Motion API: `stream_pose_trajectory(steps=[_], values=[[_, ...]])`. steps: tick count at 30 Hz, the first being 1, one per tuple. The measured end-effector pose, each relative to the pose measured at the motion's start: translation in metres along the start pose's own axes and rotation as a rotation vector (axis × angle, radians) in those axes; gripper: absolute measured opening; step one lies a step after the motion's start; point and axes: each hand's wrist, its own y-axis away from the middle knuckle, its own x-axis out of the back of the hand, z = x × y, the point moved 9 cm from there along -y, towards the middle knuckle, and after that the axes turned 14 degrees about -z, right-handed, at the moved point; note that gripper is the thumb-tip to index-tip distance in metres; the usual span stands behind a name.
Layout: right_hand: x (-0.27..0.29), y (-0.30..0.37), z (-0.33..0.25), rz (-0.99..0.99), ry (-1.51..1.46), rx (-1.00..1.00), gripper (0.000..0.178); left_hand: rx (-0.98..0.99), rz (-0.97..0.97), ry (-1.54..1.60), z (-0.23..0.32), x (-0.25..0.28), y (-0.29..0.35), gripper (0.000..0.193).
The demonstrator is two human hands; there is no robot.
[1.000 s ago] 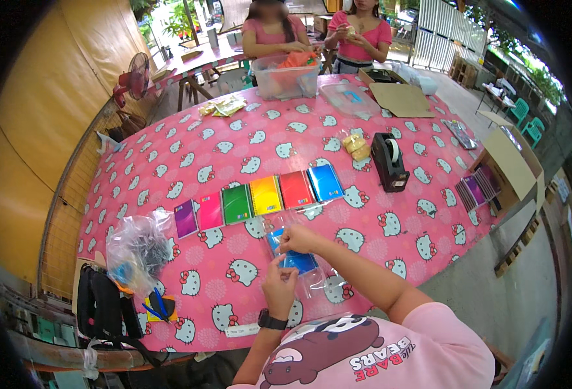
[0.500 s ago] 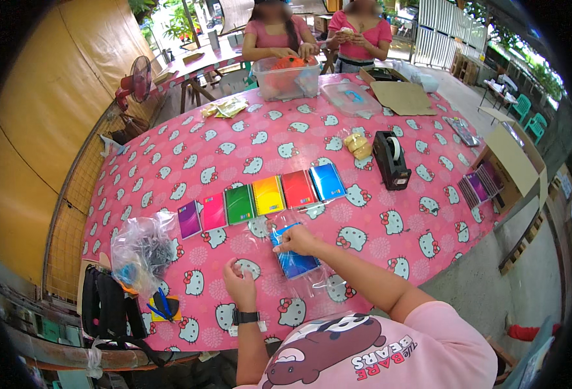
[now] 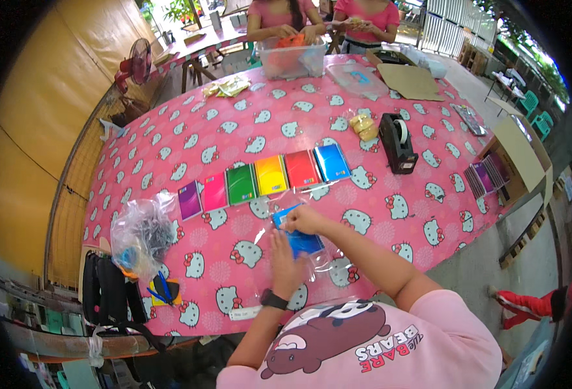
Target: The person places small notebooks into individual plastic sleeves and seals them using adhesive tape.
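A blue notebook (image 3: 305, 244) lies before me in a clear plastic bag (image 3: 319, 264) that spreads past its edges. Over the notebook's upper part, my right hand (image 3: 304, 220) is closed, its fingertips pinching the plastic near the left edge. My left hand (image 3: 287, 259) lies along the notebook's left side with fingers stretched out. Beyond them runs a slanted row of notebooks: purple (image 3: 190, 200), pink (image 3: 214, 191), green (image 3: 240, 184), yellow (image 3: 271, 176), red (image 3: 302, 168) and blue (image 3: 332, 162).
A black tape dispenser (image 3: 397, 144) stands right of a wrapped tan bundle (image 3: 364, 127). At left lie a crumpled plastic bag (image 3: 144, 233) and blue-handled pliers (image 3: 163, 288). A carton (image 3: 523, 162) with notebooks is at right. Two people work by a clear tub (image 3: 291, 61).
My left hand has moved right, from the bare tablecloth onto the notebook's left side. My right hand stays at the notebook's upper part. The view has shifted slightly.
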Motion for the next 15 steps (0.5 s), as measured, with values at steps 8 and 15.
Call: stream_pose_trajectory(steps=[8, 15], values=[[0.007, 0.012, 0.003, 0.052, 0.027, -0.011, 0.03, 0.331, -0.221, 0.595, -0.028, 0.014, -0.01, 0.037], [0.004, 0.016, 0.001, -0.073, 0.004, -0.085, 0.021, -0.141, -0.029, 0.085, -0.028, 0.01, -0.029, 0.043]])
